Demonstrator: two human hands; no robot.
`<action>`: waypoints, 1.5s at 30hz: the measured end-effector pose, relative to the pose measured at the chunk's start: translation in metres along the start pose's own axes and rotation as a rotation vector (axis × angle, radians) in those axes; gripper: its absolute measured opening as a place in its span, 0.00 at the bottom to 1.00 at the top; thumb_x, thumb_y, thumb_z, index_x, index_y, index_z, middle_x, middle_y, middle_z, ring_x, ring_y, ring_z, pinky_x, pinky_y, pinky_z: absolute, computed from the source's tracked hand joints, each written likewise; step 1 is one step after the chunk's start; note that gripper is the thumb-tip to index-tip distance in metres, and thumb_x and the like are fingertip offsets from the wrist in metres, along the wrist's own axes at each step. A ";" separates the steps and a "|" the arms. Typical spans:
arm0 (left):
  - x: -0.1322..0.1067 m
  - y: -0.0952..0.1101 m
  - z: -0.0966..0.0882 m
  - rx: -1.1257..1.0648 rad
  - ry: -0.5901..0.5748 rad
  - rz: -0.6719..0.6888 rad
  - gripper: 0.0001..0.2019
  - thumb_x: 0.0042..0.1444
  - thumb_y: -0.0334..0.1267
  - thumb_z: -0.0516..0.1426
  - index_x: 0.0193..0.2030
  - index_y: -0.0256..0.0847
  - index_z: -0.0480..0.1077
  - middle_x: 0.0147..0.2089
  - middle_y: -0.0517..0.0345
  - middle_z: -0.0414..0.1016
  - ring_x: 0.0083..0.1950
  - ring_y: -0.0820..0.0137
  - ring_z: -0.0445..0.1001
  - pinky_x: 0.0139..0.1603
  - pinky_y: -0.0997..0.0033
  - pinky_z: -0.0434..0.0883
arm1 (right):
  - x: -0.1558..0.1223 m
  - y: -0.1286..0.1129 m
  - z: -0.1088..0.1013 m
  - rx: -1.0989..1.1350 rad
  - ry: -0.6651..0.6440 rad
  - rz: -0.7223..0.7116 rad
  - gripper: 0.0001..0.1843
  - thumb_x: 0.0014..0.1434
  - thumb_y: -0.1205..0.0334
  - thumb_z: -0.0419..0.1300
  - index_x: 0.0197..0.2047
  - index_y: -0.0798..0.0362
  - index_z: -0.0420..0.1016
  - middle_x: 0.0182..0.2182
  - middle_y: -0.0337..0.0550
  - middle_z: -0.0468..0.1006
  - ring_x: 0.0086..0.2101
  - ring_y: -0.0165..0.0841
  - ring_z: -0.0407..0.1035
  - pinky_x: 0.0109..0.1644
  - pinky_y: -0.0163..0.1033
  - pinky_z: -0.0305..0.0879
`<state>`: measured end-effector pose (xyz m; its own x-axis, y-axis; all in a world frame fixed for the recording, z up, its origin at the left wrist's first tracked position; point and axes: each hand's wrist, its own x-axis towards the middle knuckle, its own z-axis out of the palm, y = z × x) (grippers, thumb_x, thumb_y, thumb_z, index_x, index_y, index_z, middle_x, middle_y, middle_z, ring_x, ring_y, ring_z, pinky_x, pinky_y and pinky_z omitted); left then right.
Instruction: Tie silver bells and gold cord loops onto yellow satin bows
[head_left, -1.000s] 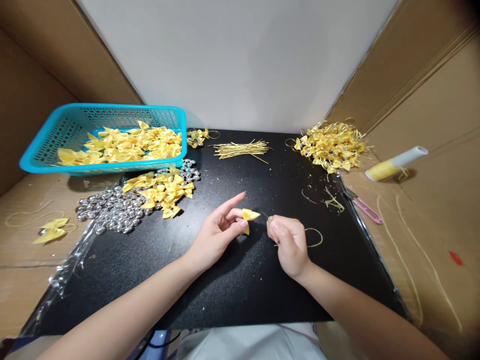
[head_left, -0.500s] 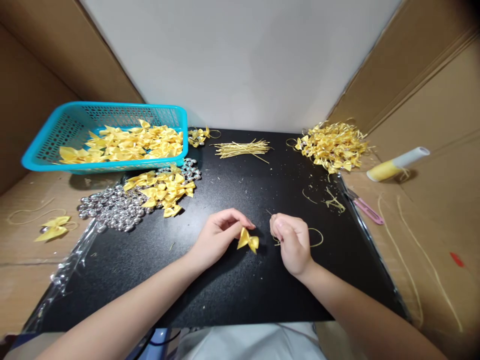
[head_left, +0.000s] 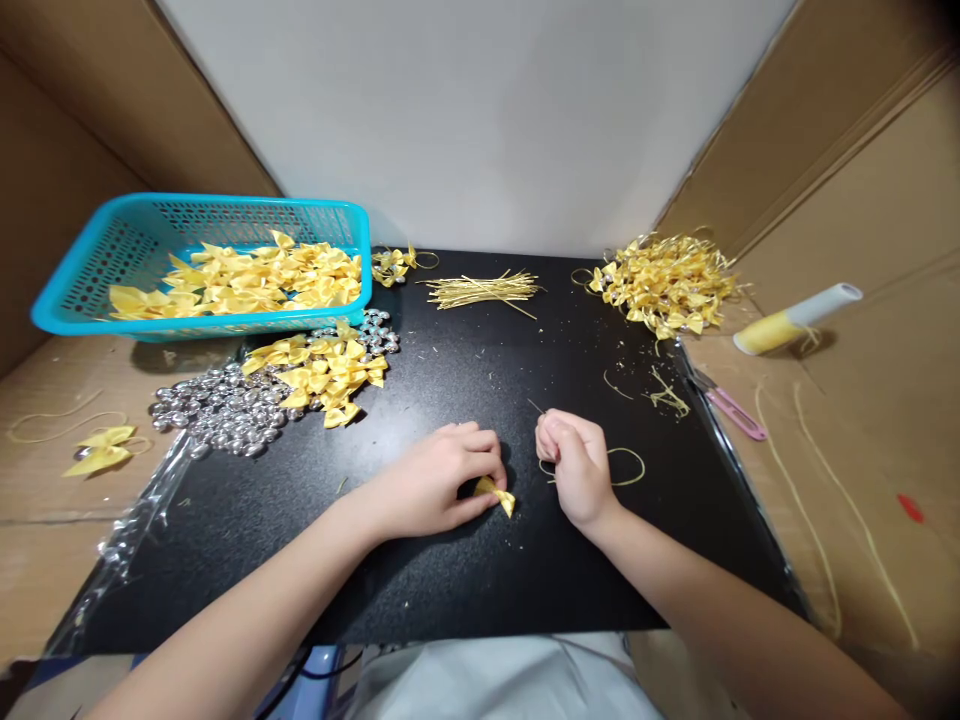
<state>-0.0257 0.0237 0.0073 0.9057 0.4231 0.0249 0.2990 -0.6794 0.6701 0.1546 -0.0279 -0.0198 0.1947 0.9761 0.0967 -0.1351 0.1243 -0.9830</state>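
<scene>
On the black tabletop a yellow ribbon bow (head_left: 498, 493) sits between the thumb and fingers of my left hand (head_left: 447, 478), partly hidden by them. My right hand (head_left: 576, 462) is closed in a pinch to the right of the bow, apart from it. From its fingertips a thin needle (head_left: 535, 406) sticks out to the upper left. A loop of gold cord (head_left: 634, 468) shows beside and behind this hand; whether it joins the needle I cannot tell.
Left stands a blue basket (head_left: 202, 327) of yellow bows. Before it lie silver beads (head_left: 225, 408) and more bows (head_left: 330, 372). Gold cords (head_left: 480, 290) lie at the back, a heap of finished bows (head_left: 664, 285) at back right, pink-handled snips (head_left: 735, 414) and a tube (head_left: 796, 318) right.
My left hand has turned palm down over the bow, and its fingers have come round it, lower on the table. My right hand keeps its pinch on the needle. The view has shifted slightly.
</scene>
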 end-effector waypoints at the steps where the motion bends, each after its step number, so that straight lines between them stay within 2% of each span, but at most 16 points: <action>1: 0.000 0.000 0.001 -0.006 -0.001 -0.004 0.04 0.57 0.32 0.57 0.36 0.41 0.73 0.35 0.55 0.74 0.37 0.66 0.69 0.42 0.68 0.62 | 0.000 0.000 0.000 0.000 -0.001 0.001 0.21 0.62 0.61 0.51 0.18 0.51 0.52 0.17 0.32 0.52 0.21 0.26 0.48 0.25 0.36 0.45; 5: 0.000 0.005 0.003 -0.116 0.093 -0.093 0.05 0.59 0.35 0.56 0.33 0.40 0.72 0.32 0.56 0.74 0.34 0.69 0.69 0.37 0.71 0.63 | 0.000 0.000 0.001 -0.014 -0.004 0.003 0.21 0.61 0.60 0.51 0.18 0.51 0.52 0.17 0.32 0.52 0.21 0.26 0.48 0.25 0.36 0.45; 7: 0.001 0.007 0.005 -0.249 0.192 -0.204 0.08 0.60 0.38 0.57 0.31 0.38 0.72 0.28 0.58 0.73 0.29 0.72 0.67 0.32 0.73 0.61 | 0.000 0.001 0.001 -0.022 -0.005 0.000 0.21 0.61 0.60 0.51 0.18 0.51 0.52 0.17 0.32 0.52 0.21 0.26 0.48 0.25 0.36 0.45; 9: 0.003 0.008 0.009 -0.475 0.341 -0.324 0.09 0.59 0.40 0.58 0.31 0.37 0.72 0.26 0.60 0.71 0.26 0.75 0.65 0.28 0.75 0.60 | -0.002 0.001 0.001 -0.027 -0.009 -0.006 0.21 0.62 0.60 0.50 0.18 0.51 0.52 0.17 0.32 0.52 0.21 0.26 0.48 0.26 0.36 0.45; 11: 0.006 0.008 0.014 -0.757 0.481 -0.396 0.10 0.57 0.42 0.61 0.39 0.37 0.72 0.27 0.61 0.71 0.27 0.75 0.65 0.28 0.76 0.61 | -0.004 0.001 0.001 -0.036 -0.019 -0.017 0.21 0.62 0.60 0.50 0.18 0.51 0.51 0.17 0.33 0.52 0.21 0.26 0.48 0.26 0.36 0.45; 12: 0.007 0.007 0.015 -0.888 0.525 -0.412 0.13 0.56 0.42 0.62 0.45 0.38 0.72 0.28 0.62 0.70 0.28 0.76 0.66 0.28 0.76 0.62 | -0.005 0.001 0.001 -0.045 -0.026 -0.026 0.21 0.63 0.60 0.50 0.18 0.51 0.51 0.17 0.33 0.52 0.21 0.26 0.48 0.26 0.36 0.45; 14: 0.009 0.006 0.018 -1.078 0.547 -0.425 0.21 0.54 0.43 0.64 0.53 0.39 0.71 0.30 0.63 0.69 0.29 0.76 0.66 0.29 0.77 0.63 | -0.007 0.000 0.002 -0.078 -0.049 -0.048 0.22 0.63 0.60 0.50 0.18 0.51 0.52 0.17 0.33 0.52 0.21 0.27 0.48 0.26 0.37 0.45; 16: 0.010 0.005 0.020 -1.169 0.508 -0.433 0.20 0.54 0.43 0.64 0.53 0.40 0.72 0.31 0.62 0.69 0.29 0.76 0.65 0.29 0.77 0.63 | -0.010 -0.001 0.003 -0.135 -0.084 -0.078 0.22 0.63 0.60 0.50 0.18 0.51 0.51 0.17 0.33 0.53 0.21 0.27 0.49 0.26 0.37 0.46; 20: 0.010 0.007 0.023 -1.192 0.418 -0.391 0.11 0.55 0.43 0.63 0.40 0.38 0.75 0.29 0.60 0.70 0.30 0.75 0.66 0.31 0.76 0.64 | -0.016 -0.005 0.005 -0.250 -0.189 -0.172 0.22 0.65 0.60 0.48 0.18 0.51 0.52 0.16 0.34 0.54 0.20 0.26 0.50 0.27 0.37 0.47; 25: 0.009 0.011 0.026 -1.135 0.393 -0.335 0.10 0.51 0.39 0.66 0.34 0.37 0.71 0.29 0.61 0.71 0.30 0.76 0.67 0.33 0.76 0.65 | -0.021 -0.008 0.007 -0.298 -0.229 -0.265 0.22 0.66 0.61 0.48 0.19 0.51 0.53 0.17 0.34 0.55 0.20 0.26 0.53 0.27 0.36 0.49; 30: 0.007 0.015 0.027 -1.007 0.466 -0.338 0.10 0.52 0.38 0.65 0.37 0.36 0.72 0.29 0.61 0.72 0.28 0.77 0.68 0.30 0.78 0.66 | -0.020 -0.008 0.006 -0.296 -0.222 -0.263 0.21 0.66 0.60 0.47 0.20 0.51 0.55 0.17 0.34 0.57 0.20 0.27 0.54 0.27 0.36 0.50; 35: 0.009 0.017 0.023 -1.083 0.565 -0.404 0.11 0.51 0.40 0.66 0.35 0.37 0.70 0.27 0.61 0.74 0.24 0.77 0.71 0.24 0.79 0.69 | -0.017 -0.010 0.006 -0.347 -0.199 -0.292 0.22 0.65 0.62 0.48 0.18 0.51 0.52 0.16 0.34 0.55 0.19 0.26 0.52 0.26 0.36 0.49; 39: 0.010 0.016 0.021 -1.169 0.614 -0.426 0.14 0.49 0.41 0.67 0.30 0.37 0.66 0.26 0.59 0.77 0.26 0.74 0.76 0.26 0.78 0.71 | -0.016 -0.013 0.008 -0.467 -0.136 -0.350 0.22 0.61 0.66 0.50 0.17 0.51 0.47 0.14 0.32 0.51 0.17 0.24 0.49 0.23 0.35 0.45; 45: 0.011 0.018 0.025 -1.220 0.617 -0.429 0.16 0.48 0.41 0.68 0.30 0.37 0.66 0.27 0.58 0.80 0.26 0.75 0.77 0.30 0.77 0.74 | -0.015 -0.014 0.012 -0.566 -0.095 -0.424 0.20 0.58 0.69 0.51 0.17 0.51 0.49 0.14 0.32 0.53 0.16 0.23 0.50 0.22 0.34 0.46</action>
<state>-0.0031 0.0011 0.0011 0.4461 0.8627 -0.2382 -0.2158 0.3620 0.9069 0.1419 -0.0424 -0.0056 0.0295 0.8787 0.4766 0.4632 0.4104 -0.7855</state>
